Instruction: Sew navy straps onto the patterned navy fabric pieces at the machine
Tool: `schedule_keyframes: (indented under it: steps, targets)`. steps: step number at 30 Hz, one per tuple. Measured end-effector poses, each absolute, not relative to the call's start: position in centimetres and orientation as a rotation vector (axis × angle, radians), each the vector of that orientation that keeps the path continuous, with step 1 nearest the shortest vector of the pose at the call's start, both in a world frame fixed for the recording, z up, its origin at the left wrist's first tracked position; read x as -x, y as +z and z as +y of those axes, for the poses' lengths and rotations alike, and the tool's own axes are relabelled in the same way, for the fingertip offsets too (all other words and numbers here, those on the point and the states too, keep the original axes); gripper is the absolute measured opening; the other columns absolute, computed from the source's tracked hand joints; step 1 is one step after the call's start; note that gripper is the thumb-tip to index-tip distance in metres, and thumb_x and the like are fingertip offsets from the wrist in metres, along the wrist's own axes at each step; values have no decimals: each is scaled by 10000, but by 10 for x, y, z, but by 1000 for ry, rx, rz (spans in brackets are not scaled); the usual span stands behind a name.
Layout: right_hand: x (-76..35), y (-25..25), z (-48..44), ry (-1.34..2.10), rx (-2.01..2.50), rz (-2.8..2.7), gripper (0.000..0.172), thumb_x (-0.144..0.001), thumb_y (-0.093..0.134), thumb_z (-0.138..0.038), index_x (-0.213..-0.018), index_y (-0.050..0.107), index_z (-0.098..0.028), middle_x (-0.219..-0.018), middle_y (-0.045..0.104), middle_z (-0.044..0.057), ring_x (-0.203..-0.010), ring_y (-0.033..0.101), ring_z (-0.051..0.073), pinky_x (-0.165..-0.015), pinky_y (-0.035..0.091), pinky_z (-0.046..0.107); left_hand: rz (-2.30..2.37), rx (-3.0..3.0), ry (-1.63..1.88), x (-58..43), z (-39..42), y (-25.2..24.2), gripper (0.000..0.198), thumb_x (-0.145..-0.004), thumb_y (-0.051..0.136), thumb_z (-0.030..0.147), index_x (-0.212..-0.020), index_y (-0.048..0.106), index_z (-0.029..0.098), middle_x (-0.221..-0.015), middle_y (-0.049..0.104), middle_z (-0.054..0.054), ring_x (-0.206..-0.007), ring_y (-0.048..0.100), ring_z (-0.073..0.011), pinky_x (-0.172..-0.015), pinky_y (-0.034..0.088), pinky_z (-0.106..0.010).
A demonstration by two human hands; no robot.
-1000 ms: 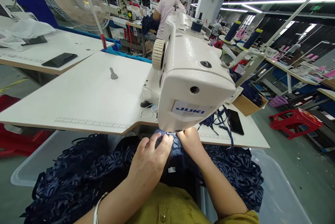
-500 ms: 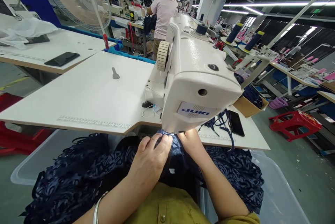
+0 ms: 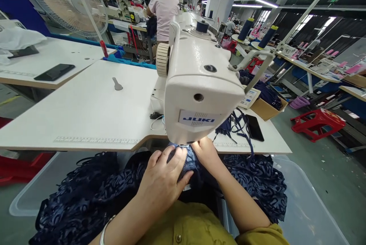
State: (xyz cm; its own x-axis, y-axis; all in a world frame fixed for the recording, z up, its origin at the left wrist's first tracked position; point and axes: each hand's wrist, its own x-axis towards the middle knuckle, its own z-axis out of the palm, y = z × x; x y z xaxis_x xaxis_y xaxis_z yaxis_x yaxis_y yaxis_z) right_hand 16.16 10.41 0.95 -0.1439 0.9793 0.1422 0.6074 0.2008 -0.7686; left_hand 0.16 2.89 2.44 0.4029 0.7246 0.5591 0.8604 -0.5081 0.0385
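Note:
My left hand (image 3: 165, 172) lies palm down on a navy patterned lace garment (image 3: 191, 160) in front of the sewing machine head (image 3: 200, 92). Its fingers are spread over the cloth, with the thumb held apart to the right. Close by, my right hand (image 3: 206, 155) is closed on the garment's right side; its fingertips are partly hidden under the machine head. Lit fabric shows between the two hands. The needle and presser foot are hidden from this angle. More navy patterned fabric (image 3: 94, 187) hangs in gathered folds on both sides of my lap.
The white table (image 3: 94, 107) carries a small grey metal piece (image 3: 117, 84). Navy straps (image 3: 238, 126) and a black phone (image 3: 254, 127) lie right of the machine. Clear plastic bins (image 3: 309, 199) flank my lap. A fan (image 3: 68, 2), a red stool (image 3: 318, 123) and a co-worker (image 3: 164, 12) are beyond.
My head view has shifted, so the machine appears further left. My left thumb has come out from the fingers over the fabric. Both hands remain at the machine's front.

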Motion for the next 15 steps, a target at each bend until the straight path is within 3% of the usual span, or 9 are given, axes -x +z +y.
schedule_keyframes:
  steps: [6, 11, 15]
  targets:
    - [-165, 2, 105, 881, 1324, -1722, 100, -885, 423, -270, -862, 491, -200, -598, 482, -52, -610, 489, 141, -611, 361, 257, -1382, 2423, -752, -3, 30, 20, 317, -920, 412, 210, -1151, 617, 137, -1153, 673, -36, -1046, 587, -251, -873, 348, -395]
    - [-166, 5, 89, 1014, 1288, -1657, 82, -892, 454, -294, -870, 441, -216, -603, 386, -83, -548, 413, 111, -562, 329, 235, -1369, 2441, -865, 3, 26, 12, 394, -886, 346, 55, -1182, 597, 121, -1171, 656, -78, -1105, 560, -198, -951, 349, -337]
    - [-165, 7, 81, 1001, 1328, -1648, 90, -893, 462, -307, -888, 428, -224, -611, 397, -84, -551, 427, 114, -561, 332, 236, -1268, 2480, -848, 4, 22, 7, 456, -885, 324, 33, -1242, 567, 179, -1202, 651, -40, -1130, 549, -163, -995, 321, -303]
